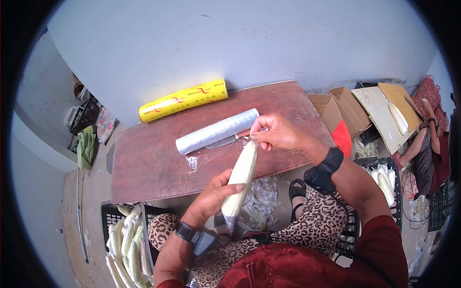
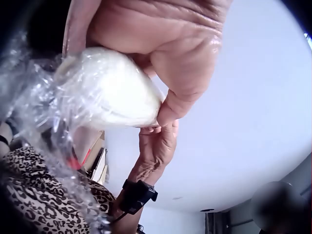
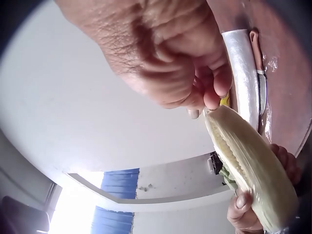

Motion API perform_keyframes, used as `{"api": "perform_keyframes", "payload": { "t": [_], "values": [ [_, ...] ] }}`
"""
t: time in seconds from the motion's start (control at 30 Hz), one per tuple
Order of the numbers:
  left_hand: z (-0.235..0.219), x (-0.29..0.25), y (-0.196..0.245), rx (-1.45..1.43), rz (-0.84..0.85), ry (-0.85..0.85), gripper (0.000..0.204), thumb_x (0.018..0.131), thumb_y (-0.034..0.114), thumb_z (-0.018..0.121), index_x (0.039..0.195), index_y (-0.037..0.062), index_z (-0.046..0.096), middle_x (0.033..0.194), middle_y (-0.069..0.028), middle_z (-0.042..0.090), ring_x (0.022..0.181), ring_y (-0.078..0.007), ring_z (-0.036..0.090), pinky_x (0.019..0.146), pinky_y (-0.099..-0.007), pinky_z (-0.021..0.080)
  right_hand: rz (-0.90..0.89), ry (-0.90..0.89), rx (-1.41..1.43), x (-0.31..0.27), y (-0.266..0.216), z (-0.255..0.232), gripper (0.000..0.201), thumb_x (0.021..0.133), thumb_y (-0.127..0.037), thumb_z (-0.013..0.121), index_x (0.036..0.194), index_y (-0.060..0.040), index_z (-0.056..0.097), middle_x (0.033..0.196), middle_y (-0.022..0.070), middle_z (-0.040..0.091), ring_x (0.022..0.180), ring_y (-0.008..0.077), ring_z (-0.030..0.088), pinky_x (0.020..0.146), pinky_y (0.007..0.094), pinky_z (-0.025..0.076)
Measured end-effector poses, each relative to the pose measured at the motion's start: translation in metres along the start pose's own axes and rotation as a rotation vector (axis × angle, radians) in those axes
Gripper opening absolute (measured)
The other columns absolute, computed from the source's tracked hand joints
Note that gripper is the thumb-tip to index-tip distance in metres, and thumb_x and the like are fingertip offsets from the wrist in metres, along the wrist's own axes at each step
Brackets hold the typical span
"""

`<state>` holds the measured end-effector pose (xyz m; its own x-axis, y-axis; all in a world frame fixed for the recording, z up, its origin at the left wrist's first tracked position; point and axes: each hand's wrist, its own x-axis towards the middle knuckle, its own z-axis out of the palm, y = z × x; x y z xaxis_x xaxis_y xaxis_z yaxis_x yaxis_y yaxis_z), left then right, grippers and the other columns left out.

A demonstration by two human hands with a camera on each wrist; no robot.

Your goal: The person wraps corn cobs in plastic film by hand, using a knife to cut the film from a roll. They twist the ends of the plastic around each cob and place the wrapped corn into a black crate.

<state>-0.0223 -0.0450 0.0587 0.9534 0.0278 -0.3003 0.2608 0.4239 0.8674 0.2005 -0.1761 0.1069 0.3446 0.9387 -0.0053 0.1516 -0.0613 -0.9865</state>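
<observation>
A pale ear of corn (image 1: 241,177) in its husk, wrapped in clear cling film, is held at a slant over the table's front edge. My left hand (image 1: 211,196) grips its thicker lower part, the thumb lying across it. With fingers and thumb my right hand (image 1: 280,133) pinches the wrapped tip at the upper end. A row of kernels (image 3: 225,146) shows through a gap in the husk in the right wrist view. Loose, crumpled film (image 2: 53,105) hangs from the lower end in the left wrist view.
On the brown table (image 1: 144,168) lie a roll of cling film (image 1: 218,130), a knife (image 1: 223,142) and a yellow printed roll (image 1: 182,100). Crates with corn (image 1: 127,240) stand left and right of my legs. Film scraps (image 1: 261,199) litter the floor. Another person (image 1: 427,139) sits at the right.
</observation>
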Motion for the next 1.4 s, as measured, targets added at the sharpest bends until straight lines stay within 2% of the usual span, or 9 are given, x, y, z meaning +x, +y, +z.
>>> {"api": "perform_keyframes", "payload": {
  "t": [0.2,0.3,0.4,0.5,0.7,0.8,1.0,1.2,1.4],
  "values": [
    [0.007,-0.007,0.015,-0.165,0.046,-0.079,0.049,0.09,0.025,0.064,0.13,0.0036,0.045,0.106,-0.007,0.061,0.092,-0.0148,0.062,0.078,-0.0283,0.053,-0.025,-0.03,0.042,-0.001,-0.003,-0.004,0.004,0.09,-0.004,0.063,0.09,-0.0006,0.061,0.076,0.0009,0.06,0.062,0.0051,0.057,0.052,0.0195,0.048],
    [0.0,-0.001,0.004,-0.124,0.036,-0.122,0.069,0.086,0.037,0.07,0.136,0.0023,0.039,0.106,-0.0123,0.063,0.096,-0.0198,0.063,0.08,-0.032,0.054,-0.017,-0.051,0.043,-0.002,-0.005,-0.003,0.004,0.088,-0.003,0.063,0.089,-0.0005,0.06,0.076,0.0013,0.06,0.062,0.0061,0.058,0.053,0.0201,0.049],
    [0.002,0.003,-0.006,0.105,0.056,-0.057,0.07,0.085,0.041,0.072,0.135,0.0033,0.042,0.104,-0.0069,0.06,0.094,-0.0162,0.06,0.081,-0.0299,0.051,-0.003,-0.077,-0.004,-0.004,-0.006,0.006,0.004,0.086,-0.002,0.064,0.088,-0.0002,0.06,0.075,0.002,0.061,0.062,0.0068,0.059,0.054,0.0215,0.05],
    [0.007,0.006,-0.005,0.357,0.036,0.034,0.067,0.084,0.04,0.073,0.133,0.0041,0.045,0.103,-0.0022,0.057,0.092,-0.012,0.055,0.082,-0.0276,0.046,0.0,-0.124,-0.063,-0.006,-0.008,0.011,0.004,0.084,-0.002,0.064,0.085,-0.0003,0.061,0.074,0.0022,0.061,0.062,0.007,0.059,0.054,0.0231,0.049],
    [0.013,0.004,0.005,0.386,-0.028,0.03,0.056,0.086,0.036,0.072,0.124,0.0019,0.05,0.101,-0.0049,0.058,0.092,-0.013,0.055,0.081,-0.029,0.048,-0.037,-0.137,-0.195,-0.007,-0.006,0.004,0.002,0.088,-0.002,0.06,0.086,-0.0016,0.06,0.079,0.0013,0.061,0.066,0.0062,0.058,0.059,0.0228,0.047],
    [0.014,0.003,0.004,0.48,0.066,0.043,0.054,0.087,0.035,0.072,0.124,0.0021,0.05,0.101,-0.0054,0.058,0.093,-0.0134,0.056,0.081,-0.0291,0.047,-0.088,-0.074,-0.235,-0.007,-0.007,0.004,0.003,0.083,-0.002,0.064,0.082,-0.001,0.061,0.076,0.0015,0.062,0.061,0.0064,0.057,0.056,0.0246,0.048],
    [0.016,-0.003,0.009,0.505,0.132,0.033,0.05,0.088,0.031,0.069,0.124,0.0038,0.049,0.104,-0.0056,0.057,0.097,-0.0142,0.055,0.084,-0.0293,0.047,-0.088,-0.105,-0.222,-0.012,-0.02,0.0,0.002,0.086,0.0,0.06,0.087,-0.0001,0.061,0.079,0.0015,0.062,0.065,0.0066,0.057,0.06,0.0228,0.048],
    [0.016,-0.008,0.013,0.577,0.294,0.043,0.064,0.089,0.025,0.067,0.141,0.0029,0.037,0.124,-0.0126,0.053,0.115,-0.0202,0.052,0.098,-0.0325,0.042,-0.132,-0.062,-0.247,-0.013,-0.028,-0.001,0.004,0.086,0.002,0.06,0.088,-0.0002,0.063,0.079,0.0022,0.062,0.067,0.0068,0.058,0.061,0.0221,0.048],
    [0.015,-0.01,0.014,0.744,0.471,0.063,0.076,0.09,0.022,0.064,0.152,0.0071,0.023,0.151,-0.0211,0.035,0.139,-0.0298,0.036,0.11,-0.0368,0.033,-0.235,-0.015,-0.29,-0.008,-0.024,-0.009,0.002,0.086,0.002,0.061,0.085,0.001,0.063,0.078,0.0018,0.062,0.064,0.0062,0.055,0.057,0.0222,0.046]
  ]
}}
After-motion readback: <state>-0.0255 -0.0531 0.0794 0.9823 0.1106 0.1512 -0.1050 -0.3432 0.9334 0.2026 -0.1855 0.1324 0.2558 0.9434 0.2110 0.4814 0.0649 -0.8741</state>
